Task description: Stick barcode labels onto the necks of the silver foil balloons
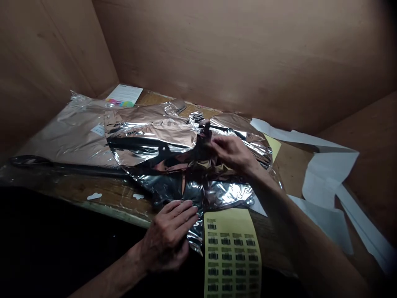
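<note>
A crinkled silver foil balloon (161,140) lies spread over the wooden bench. My left hand (169,240) grips its near edge at the bench front, fingers closed over the foil. My right hand (231,151) reaches across the middle of the foil and pinches a small dark part of it near the upper centre. A yellow sheet of barcode stickers (232,252) hangs over the bench edge just right of my left hand.
Clear plastic bags (71,132) lie at the left, a long dark strip (62,165) in front of them. White backing paper (325,174) sprawls at the right. A colourful card (124,96) sits in the back corner. Brown board walls (248,54) close in on three sides.
</note>
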`<act>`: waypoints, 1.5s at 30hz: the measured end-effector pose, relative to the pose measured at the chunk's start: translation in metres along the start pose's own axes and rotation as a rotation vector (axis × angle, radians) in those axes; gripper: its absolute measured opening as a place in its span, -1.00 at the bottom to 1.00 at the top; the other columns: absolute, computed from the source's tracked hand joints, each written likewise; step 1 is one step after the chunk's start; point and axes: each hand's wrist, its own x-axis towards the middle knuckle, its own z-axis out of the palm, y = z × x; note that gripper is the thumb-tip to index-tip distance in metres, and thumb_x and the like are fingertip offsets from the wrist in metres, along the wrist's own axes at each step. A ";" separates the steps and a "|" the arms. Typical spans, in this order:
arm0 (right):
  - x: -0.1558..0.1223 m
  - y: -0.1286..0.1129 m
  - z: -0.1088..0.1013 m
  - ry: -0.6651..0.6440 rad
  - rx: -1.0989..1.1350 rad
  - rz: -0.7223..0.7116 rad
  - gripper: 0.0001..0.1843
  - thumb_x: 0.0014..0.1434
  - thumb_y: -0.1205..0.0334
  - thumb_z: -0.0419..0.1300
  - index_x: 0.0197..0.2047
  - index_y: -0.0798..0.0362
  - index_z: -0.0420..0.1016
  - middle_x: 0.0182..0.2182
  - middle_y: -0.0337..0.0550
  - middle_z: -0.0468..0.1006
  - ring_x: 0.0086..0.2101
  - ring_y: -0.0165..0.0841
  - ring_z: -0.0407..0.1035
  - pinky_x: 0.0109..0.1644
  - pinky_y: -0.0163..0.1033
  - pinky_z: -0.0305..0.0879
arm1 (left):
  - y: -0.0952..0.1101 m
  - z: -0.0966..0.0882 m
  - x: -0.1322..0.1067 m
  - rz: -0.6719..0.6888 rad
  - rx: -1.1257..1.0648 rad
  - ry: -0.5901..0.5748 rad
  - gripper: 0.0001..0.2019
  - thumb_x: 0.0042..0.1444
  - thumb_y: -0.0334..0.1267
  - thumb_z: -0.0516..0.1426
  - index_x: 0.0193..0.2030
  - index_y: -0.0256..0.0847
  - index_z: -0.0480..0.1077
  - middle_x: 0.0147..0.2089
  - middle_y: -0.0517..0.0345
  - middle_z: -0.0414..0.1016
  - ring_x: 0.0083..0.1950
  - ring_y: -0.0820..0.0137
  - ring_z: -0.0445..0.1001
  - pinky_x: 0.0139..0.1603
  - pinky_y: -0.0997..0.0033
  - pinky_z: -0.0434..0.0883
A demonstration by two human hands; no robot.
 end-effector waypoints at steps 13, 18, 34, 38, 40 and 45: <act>-0.115 0.003 0.030 0.437 -0.358 -0.220 -0.77 0.37 0.32 0.01 -0.03 0.14 0.45 -0.18 -0.03 0.53 -0.24 -0.31 0.42 -0.24 -0.23 0.42 | 0.003 0.001 0.002 -0.031 -0.027 0.038 -0.62 0.12 -0.35 0.13 0.10 -0.27 0.41 0.15 -0.03 0.49 0.26 0.13 0.38 0.21 0.04 0.38; -0.202 0.010 0.074 0.309 -0.389 -0.178 -0.72 0.35 0.31 0.05 0.06 0.16 0.46 -0.16 0.04 0.51 -0.18 -0.24 0.40 -0.14 -0.16 0.43 | 0.018 0.008 0.010 0.019 0.070 -0.045 -0.63 0.15 -0.27 0.12 0.11 -0.25 0.42 0.24 -0.02 0.41 0.35 0.02 0.24 0.23 -0.07 0.33; -0.181 0.004 0.081 0.139 -0.207 -0.090 -0.79 0.37 0.30 0.01 -0.20 0.09 0.46 -0.27 -0.07 0.48 -0.25 -0.33 0.38 -0.18 -0.23 0.38 | 0.023 0.018 0.011 -0.153 0.063 -0.065 -0.51 0.08 -0.12 0.20 0.13 -0.29 0.37 0.21 -0.09 0.41 0.29 0.06 0.29 0.23 -0.01 0.38; -0.178 0.003 0.080 0.142 -0.174 -0.048 -0.84 0.37 0.27 0.02 -0.19 0.06 0.42 -0.27 -0.10 0.47 -0.25 -0.33 0.38 -0.20 -0.25 0.34 | 0.024 0.018 0.010 -0.166 0.057 -0.065 -0.50 0.07 -0.12 0.21 0.13 -0.30 0.36 0.22 -0.08 0.40 0.29 0.07 0.29 0.24 0.00 0.37; -0.178 0.003 0.081 0.136 -0.238 -0.045 -0.80 0.37 0.26 0.01 -0.27 0.06 0.39 -0.33 -0.13 0.45 -0.29 -0.33 0.36 -0.25 -0.25 0.29 | 0.024 0.018 0.010 -0.167 0.055 -0.067 -0.49 0.06 -0.12 0.21 0.14 -0.30 0.36 0.23 -0.07 0.39 0.30 0.07 0.27 0.25 0.00 0.37; -0.177 0.001 0.076 0.073 -0.145 0.011 -0.79 0.36 0.29 0.00 -0.33 0.05 0.33 -0.37 -0.18 0.42 -0.34 -0.37 0.33 -0.31 -0.27 0.22 | 0.024 0.018 0.011 -0.169 0.054 -0.064 -0.49 0.06 -0.12 0.22 0.14 -0.29 0.37 0.22 -0.07 0.41 0.30 0.06 0.28 0.25 -0.01 0.36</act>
